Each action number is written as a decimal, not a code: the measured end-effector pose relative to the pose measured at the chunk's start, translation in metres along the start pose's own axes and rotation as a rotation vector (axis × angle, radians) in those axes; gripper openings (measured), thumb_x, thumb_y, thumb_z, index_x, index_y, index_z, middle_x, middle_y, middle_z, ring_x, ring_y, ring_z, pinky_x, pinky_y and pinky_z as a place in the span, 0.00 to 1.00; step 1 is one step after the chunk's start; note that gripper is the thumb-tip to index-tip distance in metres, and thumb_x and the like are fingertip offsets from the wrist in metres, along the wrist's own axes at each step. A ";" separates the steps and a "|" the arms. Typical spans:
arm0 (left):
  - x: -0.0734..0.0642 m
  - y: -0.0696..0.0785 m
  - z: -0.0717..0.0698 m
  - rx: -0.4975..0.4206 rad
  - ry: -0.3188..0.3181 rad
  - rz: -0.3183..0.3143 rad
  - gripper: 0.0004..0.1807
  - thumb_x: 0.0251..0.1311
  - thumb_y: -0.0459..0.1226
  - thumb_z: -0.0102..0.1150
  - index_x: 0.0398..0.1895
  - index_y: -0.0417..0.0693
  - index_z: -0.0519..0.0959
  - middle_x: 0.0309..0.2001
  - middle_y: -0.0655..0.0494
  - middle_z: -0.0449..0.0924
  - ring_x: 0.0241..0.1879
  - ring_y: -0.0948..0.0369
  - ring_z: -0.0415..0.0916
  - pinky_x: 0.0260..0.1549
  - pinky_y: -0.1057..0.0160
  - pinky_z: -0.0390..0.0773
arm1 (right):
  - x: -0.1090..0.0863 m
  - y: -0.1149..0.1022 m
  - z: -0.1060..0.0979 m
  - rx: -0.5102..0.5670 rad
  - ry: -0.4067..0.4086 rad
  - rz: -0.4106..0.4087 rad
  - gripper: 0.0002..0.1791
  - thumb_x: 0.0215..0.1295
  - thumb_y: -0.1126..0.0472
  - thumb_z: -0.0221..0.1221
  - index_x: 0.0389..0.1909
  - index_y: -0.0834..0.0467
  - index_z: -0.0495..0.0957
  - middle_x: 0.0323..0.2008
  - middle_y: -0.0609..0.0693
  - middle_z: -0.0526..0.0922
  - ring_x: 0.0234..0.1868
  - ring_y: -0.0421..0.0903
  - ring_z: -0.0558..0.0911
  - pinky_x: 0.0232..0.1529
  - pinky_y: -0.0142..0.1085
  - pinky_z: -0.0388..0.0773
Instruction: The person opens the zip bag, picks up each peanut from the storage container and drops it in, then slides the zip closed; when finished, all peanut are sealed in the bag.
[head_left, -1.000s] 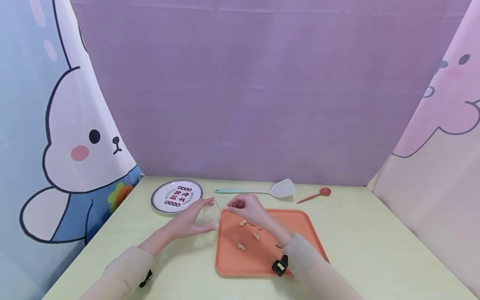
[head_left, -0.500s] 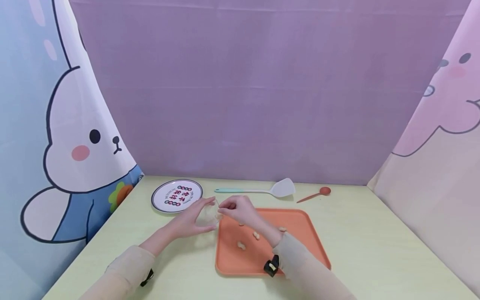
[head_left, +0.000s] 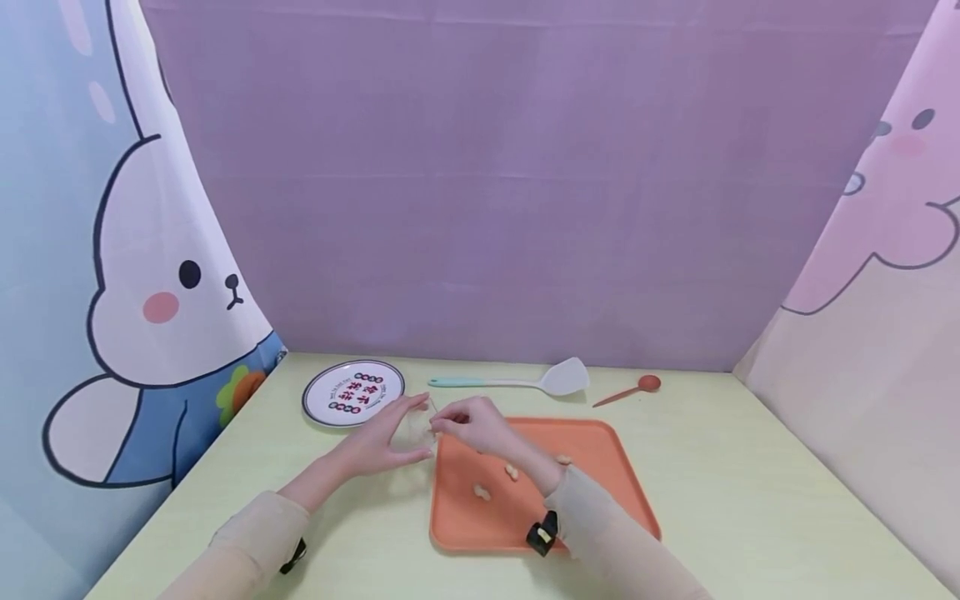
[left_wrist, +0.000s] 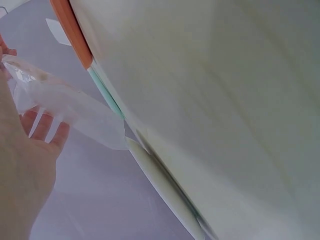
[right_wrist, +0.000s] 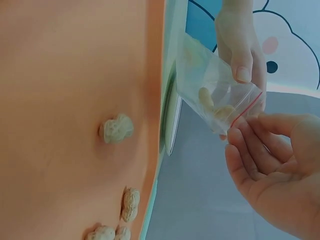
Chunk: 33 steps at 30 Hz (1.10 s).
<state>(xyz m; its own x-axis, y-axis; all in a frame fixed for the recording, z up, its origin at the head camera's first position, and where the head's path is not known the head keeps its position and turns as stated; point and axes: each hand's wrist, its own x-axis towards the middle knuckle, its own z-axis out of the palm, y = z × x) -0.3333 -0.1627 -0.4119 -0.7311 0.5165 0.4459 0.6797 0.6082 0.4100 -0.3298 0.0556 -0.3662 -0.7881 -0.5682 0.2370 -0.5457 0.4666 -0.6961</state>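
Observation:
My left hand [head_left: 375,437] grips a clear zip-lock bag [right_wrist: 197,70] with a red line along its mouth, thumb and fingers spread around its sides. Two peanuts [right_wrist: 205,97] show through the plastic, one low in the bag and one close to the mouth. Right at that mouth, my right hand [head_left: 476,425] brings thumb and fingertips together in a pinch on the peanut [right_wrist: 224,112] there, which the fingers partly cover. In the left wrist view the bag [left_wrist: 75,102] hangs in front of the left fingers.
An orange tray [head_left: 465,533] lies under my right forearm, with several peanuts [head_left: 482,492] on it. Behind stand a white patterned plate [head_left: 318,400], a white spatula with a mint handle [head_left: 566,377] and a small red spoon [head_left: 649,383].
My right hand has moved left from over the tray's far corner to the bag's mouth, carrying a small pale thing. My left hand and the bag stay nearly in place.

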 end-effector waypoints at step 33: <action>0.005 0.001 0.001 -0.032 0.271 -0.020 0.49 0.42 0.48 0.74 0.68 0.45 0.60 0.55 0.50 0.76 0.58 0.51 0.70 0.59 0.44 0.69 | -0.040 -0.012 -0.045 0.005 0.238 -0.136 0.10 0.65 0.67 0.55 0.42 0.64 0.82 0.37 0.61 0.84 0.36 0.57 0.83 0.38 0.37 0.81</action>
<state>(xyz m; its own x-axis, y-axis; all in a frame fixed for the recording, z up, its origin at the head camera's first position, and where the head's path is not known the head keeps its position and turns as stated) -0.3361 -0.1587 -0.4099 -0.7046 0.3221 0.6323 0.6703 0.5946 0.4440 -0.3044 0.1031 -0.3367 -0.7530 -0.4496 0.4805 -0.6499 0.3937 -0.6500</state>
